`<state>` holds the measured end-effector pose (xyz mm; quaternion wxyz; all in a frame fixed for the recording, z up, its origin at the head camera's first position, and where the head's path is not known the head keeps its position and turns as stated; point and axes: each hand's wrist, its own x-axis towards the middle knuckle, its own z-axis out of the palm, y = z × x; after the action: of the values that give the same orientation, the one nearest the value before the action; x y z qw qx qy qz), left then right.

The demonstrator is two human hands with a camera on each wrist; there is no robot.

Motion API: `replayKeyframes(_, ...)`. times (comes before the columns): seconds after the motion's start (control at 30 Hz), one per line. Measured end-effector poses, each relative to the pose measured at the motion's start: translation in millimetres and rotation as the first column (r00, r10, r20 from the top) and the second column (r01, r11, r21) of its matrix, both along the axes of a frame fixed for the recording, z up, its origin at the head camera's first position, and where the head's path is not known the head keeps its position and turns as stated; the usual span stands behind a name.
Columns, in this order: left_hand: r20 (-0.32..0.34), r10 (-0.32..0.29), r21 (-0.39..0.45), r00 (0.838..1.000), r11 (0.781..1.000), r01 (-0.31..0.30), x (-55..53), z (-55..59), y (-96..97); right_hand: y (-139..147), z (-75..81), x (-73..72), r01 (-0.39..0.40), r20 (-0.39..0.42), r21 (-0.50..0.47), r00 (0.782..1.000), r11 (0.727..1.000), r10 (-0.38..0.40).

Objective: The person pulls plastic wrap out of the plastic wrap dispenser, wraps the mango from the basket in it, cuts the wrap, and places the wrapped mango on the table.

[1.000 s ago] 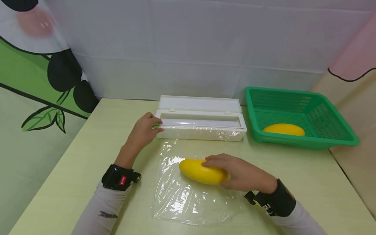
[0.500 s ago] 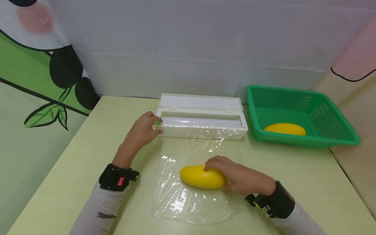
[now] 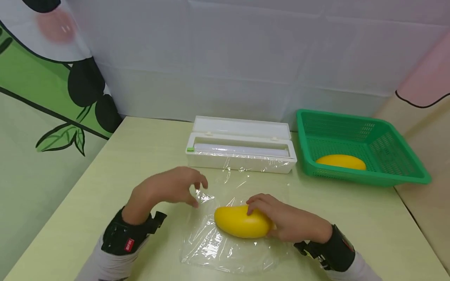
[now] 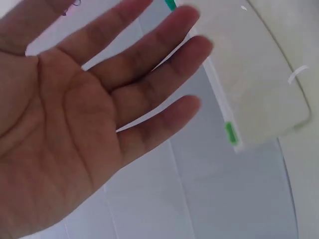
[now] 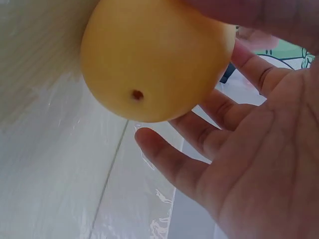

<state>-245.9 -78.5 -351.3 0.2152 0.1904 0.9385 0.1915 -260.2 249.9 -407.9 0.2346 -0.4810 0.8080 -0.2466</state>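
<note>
A yellow mango (image 3: 239, 222) lies on a sheet of clear cling film (image 3: 207, 249) spread over the table. My right hand (image 3: 288, 218) holds its right end, fingers over the top; the right wrist view shows the mango's (image 5: 154, 59) end with a small dark dimple. My left hand (image 3: 168, 185) hovers by the film's upper left part, fingers spread and holding nothing; in the left wrist view its palm (image 4: 60, 129) faces the camera. Behind both hands stands a white cling film box (image 3: 242, 164), lid raised, its roll visible and film running out over the front.
To the right of the box is a green plastic basket (image 3: 397, 178) with a second yellow mango (image 3: 341, 160) inside. A small green slider (image 3: 190, 149) sits at the box's left end. A pale cloth wall (image 3: 239, 70) closes off the table's back edge.
My left hand has let go of the box's left end and come down toward the film. The mango, held by my right hand, has shifted slightly nearer to me on the film.
</note>
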Motion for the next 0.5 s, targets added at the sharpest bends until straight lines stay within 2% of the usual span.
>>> replayKeyframes(0.07,0.105,-0.026,-0.017,0.994,0.999,0.028,8.9,5.2,11.6,1,0.9,0.2,0.0,0.006,0.01,1.0,1.0,0.0)
replayKeyframes(0.13,0.141,-0.051,-0.063,0.989,0.996,0.06,16.3,7.7,22.1,1,1.1,0.1,-0.002,0.001,0.016,1.0,1.0,0.002)
replayKeyframes(0.33,0.115,-0.075,-0.218,0.991,0.971,0.098,36.7,3.9,44.5,5,3.4,0.0,0.004,0.003,0.04,1.0,0.999,-0.004)
replayKeyframes(0.43,0.129,-0.067,-0.272,0.989,0.957,0.1,48.7,-3.8,52.9,12,9.1,2.5,0.006,-0.011,0.044,1.0,0.999,-0.006)
replayKeyframes(0.5,0.126,-0.085,-0.302,0.988,0.946,0.12,55.0,-9.5,57.2,17,14.8,4.3,0.024,-0.031,0.05,0.999,0.998,-0.023)
